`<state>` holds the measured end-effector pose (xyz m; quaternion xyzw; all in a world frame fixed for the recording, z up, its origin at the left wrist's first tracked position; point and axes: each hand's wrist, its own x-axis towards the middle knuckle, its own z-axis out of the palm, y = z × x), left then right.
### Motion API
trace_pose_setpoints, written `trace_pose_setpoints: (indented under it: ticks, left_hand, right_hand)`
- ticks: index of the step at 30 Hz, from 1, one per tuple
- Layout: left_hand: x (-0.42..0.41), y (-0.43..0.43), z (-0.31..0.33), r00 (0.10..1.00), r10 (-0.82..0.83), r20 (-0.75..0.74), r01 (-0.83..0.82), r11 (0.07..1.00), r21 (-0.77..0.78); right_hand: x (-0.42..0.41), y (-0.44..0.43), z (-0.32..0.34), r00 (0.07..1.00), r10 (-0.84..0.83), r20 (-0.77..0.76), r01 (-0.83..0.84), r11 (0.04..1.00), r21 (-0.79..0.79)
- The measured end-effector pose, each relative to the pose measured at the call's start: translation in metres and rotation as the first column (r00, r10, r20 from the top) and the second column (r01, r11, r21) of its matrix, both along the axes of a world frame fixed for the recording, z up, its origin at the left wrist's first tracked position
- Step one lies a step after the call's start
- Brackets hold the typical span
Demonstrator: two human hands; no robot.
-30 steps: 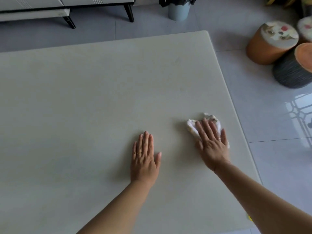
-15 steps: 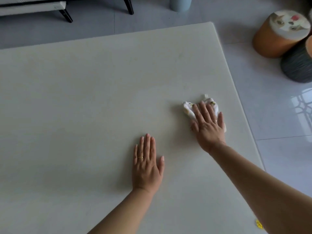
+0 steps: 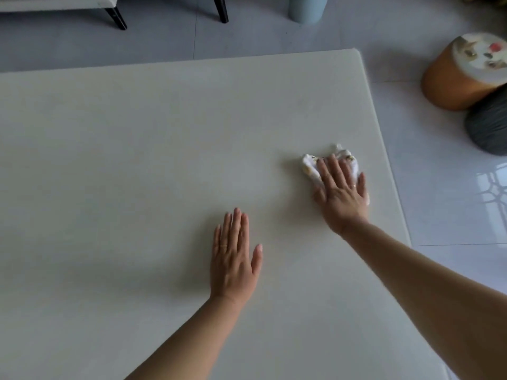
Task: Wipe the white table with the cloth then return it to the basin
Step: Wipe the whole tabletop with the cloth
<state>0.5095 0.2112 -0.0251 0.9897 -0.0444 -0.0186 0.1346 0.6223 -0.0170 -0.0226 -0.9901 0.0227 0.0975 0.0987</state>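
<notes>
White table point(image 3: 137, 160): right hand point(image 3: 341, 198), fingers flat, presses cloth point(image 3: 310, 164) slightly farther out than before; left hand point(image 3: 233, 261) stays flat.

Dim, soft daylight; window glare on floor point(image 3: 491, 187); wide-angle edges.

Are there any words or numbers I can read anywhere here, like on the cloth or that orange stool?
None: no words or numbers can be read.
The cloth under the right hand has only small yellowish marks, too blurred to tell.
The orange stool has a picture on top, no letters that show.
</notes>
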Motion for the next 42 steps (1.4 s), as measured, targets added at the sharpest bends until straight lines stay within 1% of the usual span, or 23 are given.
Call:
trace_pose_setpoints:
  ticks: [2, 3, 5, 7, 9, 11, 13, 15, 16, 17, 19, 21, 23, 25, 27, 29, 30, 31, 33, 35, 37, 39, 42]
  left_hand:
    - [0.028, -0.005, 0.003, 0.999, 0.033, 0.019, -0.032, 0.999, -0.015]
    - [0.042, -0.008, 0.005, 0.998, 0.053, 0.029, -0.053, 0.998, -0.018]
    - [0.068, -0.013, 0.008, 0.995, 0.086, 0.05, -0.085, 0.996, -0.017]
    - [0.09, -0.015, 0.01, 0.993, 0.098, 0.065, -0.097, 0.995, -0.022]
    - [0.107, -0.016, 0.01, 0.993, 0.082, 0.081, -0.08, 0.997, -0.022]
    - [0.12, -0.017, 0.008, 0.995, 0.064, 0.075, -0.062, 0.998, -0.019]
    - [0.131, -0.019, 0.003, 0.997, 0.054, 0.062, -0.053, 0.999, -0.011]
    - [0.141, -0.022, -0.002, 0.996, 0.061, 0.06, -0.061, 0.998, -0.002]
    - [0.146, -0.024, -0.006, 0.995, 0.077, 0.056, -0.077, 0.997, -0.005]
    - [0.149, -0.026, -0.008, 0.994, 0.101, 0.048, -0.101, 0.995, -0.009]
    - [0.153, -0.03, -0.01, 0.988, 0.149, 0.025, -0.149, 0.989, -0.004]
    - [0.153, -0.031, -0.011, 0.986, 0.166, 0.009, -0.166, 0.986, 0.019]
    - [0.153, -0.03, -0.011, 0.987, 0.159, 0.005, -0.159, 0.987, 0.028]
    - [0.152, -0.029, -0.011, 0.988, 0.155, 0.005, -0.155, 0.988, 0.026]
    - [0.152, -0.03, -0.011, 0.987, 0.161, 0.003, -0.161, 0.987, 0.028]
    - [0.152, -0.031, -0.011, 0.986, 0.168, 0.001, -0.168, 0.985, 0.028]
    - [0.152, -0.031, -0.011, 0.986, 0.167, -0.002, -0.167, 0.986, 0.03]
    - [0.152, -0.031, -0.011, 0.986, 0.164, 0.0, -0.164, 0.986, 0.035]
    - [0.152, -0.03, -0.01, 0.987, 0.161, 0.009, -0.161, 0.986, 0.047]
    - [0.152, -0.029, -0.009, 0.987, 0.159, 0.006, -0.159, 0.986, 0.042]
    - [0.152, -0.029, -0.01, 0.988, 0.157, 0.004, -0.157, 0.987, 0.032]
    - [0.153, -0.029, -0.01, 0.986, 0.165, 0.001, -0.164, 0.986, 0.03]
    - [0.153, -0.029, -0.011, 0.986, 0.165, -0.004, -0.165, 0.986, 0.028]
  right_hand:
    - [-0.002, 0.03, -0.001, 0.993, -0.118, -0.006, 0.118, 0.992, 0.043]
    - [-0.008, 0.045, -0.003, 0.997, -0.072, 0.007, 0.072, 0.996, 0.059]
    - [-0.023, 0.059, -0.006, 0.982, 0.184, 0.036, -0.185, 0.982, 0.044]
    - [-0.021, 0.042, -0.006, 0.886, 0.461, 0.054, -0.461, 0.887, -0.008]
    - [0.001, 0.013, -0.006, 0.822, 0.567, 0.055, -0.564, 0.823, -0.061]
    - [0.027, -0.011, -0.006, 0.899, 0.436, 0.046, -0.433, 0.899, -0.06]
    - [0.05, -0.017, -0.004, 0.982, 0.187, 0.022, -0.186, 0.982, -0.021]
    - [0.06, 0.0, -0.005, 1.0, -0.02, 0.019, 0.02, 1.0, -0.01]
    - [0.059, 0.013, -0.005, 0.997, -0.074, 0.018, 0.075, 0.997, -0.001]
    - [0.055, 0.026, -0.005, 0.997, -0.073, 0.022, 0.072, 0.997, 0.014]
    - [0.043, 0.045, -0.007, 0.993, 0.107, 0.045, -0.108, 0.994, 0.017]
    - [0.04, 0.041, -0.007, 0.932, 0.357, 0.058, -0.358, 0.934, 0.001]
    - [0.059, 0.02, -0.006, 0.857, 0.512, 0.061, -0.509, 0.859, -0.047]
    - [0.085, -0.002, -0.006, 0.884, 0.464, 0.053, -0.459, 0.885, -0.079]
    - [0.11, -0.01, -0.004, 0.975, 0.22, 0.039, -0.218, 0.975, -0.036]
    - [0.124, 0.01, -0.006, 0.999, -0.026, 0.022, 0.027, 1.0, -0.009]
    - [0.124, 0.026, -0.006, 0.997, -0.082, 0.014, 0.082, 0.997, -0.001]
    - [0.121, 0.044, -0.007, 0.998, -0.068, 0.011, 0.067, 0.998, 0.016]
    - [0.108, 0.072, -0.01, 0.989, 0.147, 0.028, -0.147, 0.989, 0.028]
    - [0.103, 0.071, -0.011, 0.915, 0.4, 0.044, -0.4, 0.916, -0.005]
    - [0.12, 0.047, -0.011, 0.843, 0.533, 0.074, -0.53, 0.846, -0.059]
    - [0.143, 0.023, -0.012, 0.873, 0.479, 0.088, -0.473, 0.877, -0.083]
    - [0.176, 0.014, -0.012, 0.99, 0.127, 0.068, -0.125, 0.992, -0.032]
